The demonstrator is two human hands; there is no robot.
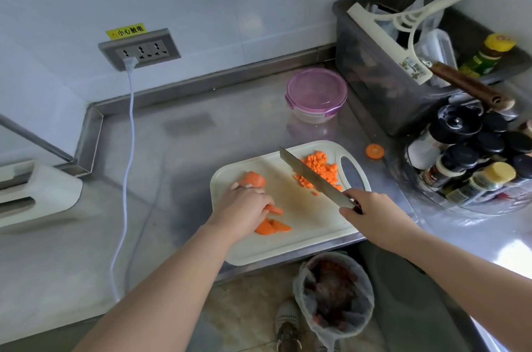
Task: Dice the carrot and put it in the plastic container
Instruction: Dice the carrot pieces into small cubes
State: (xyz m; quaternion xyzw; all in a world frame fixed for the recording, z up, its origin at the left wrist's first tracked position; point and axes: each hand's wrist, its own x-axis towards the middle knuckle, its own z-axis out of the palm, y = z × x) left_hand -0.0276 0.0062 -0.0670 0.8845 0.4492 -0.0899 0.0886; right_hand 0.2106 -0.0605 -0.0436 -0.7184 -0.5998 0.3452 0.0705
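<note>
Steel bench [201,150], white board [302,207]: left grip [244,207] curled over carrot [254,179]; right grip [371,213] wrapped round knife [305,171], blade over dice [316,160] at board's 1 o'clock.

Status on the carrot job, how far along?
Done: a diced carrot pile lies on the cutting board. In hand: left hand holds a carrot chunk, right hand grips the knife. Left: chunk and loose slices undiced, one round strayed onto the counter, plastic container lidded.
</note>
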